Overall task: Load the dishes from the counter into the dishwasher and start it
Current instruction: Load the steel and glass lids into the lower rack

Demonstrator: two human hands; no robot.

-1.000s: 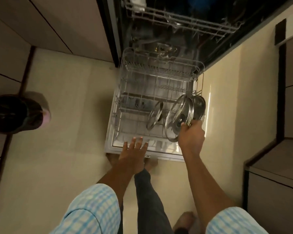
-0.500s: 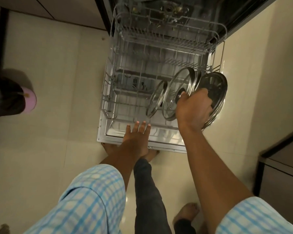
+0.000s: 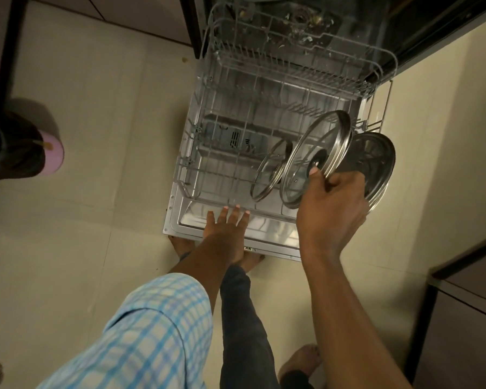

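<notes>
The dishwasher's lower wire rack [image 3: 208, 113] is pulled out over the open door [image 3: 177, 220]. A small glass lid [image 3: 270, 175] stands on edge in the rack's front right part. Beside it a large glass lid [image 3: 306, 155] leans, and my right hand [image 3: 331, 209] grips it near its knob. The same hand also holds a steel lid [image 3: 376, 158] at the rack's right side. My left hand [image 3: 227, 231] rests flat with fingers spread on the door's front edge.
A dark bin with a pink rim [image 3: 17, 147] stands on the floor at the left. A cabinet corner [image 3: 466, 304] juts in at the lower right. The dishwasher tub [image 3: 300, 18] lies behind the rack. My feet are under the door's edge.
My right hand has lifted and drawn back a little with the large glass lid and the steel lid, which now shows more at the rack's right side. The left hand stays on the door.
</notes>
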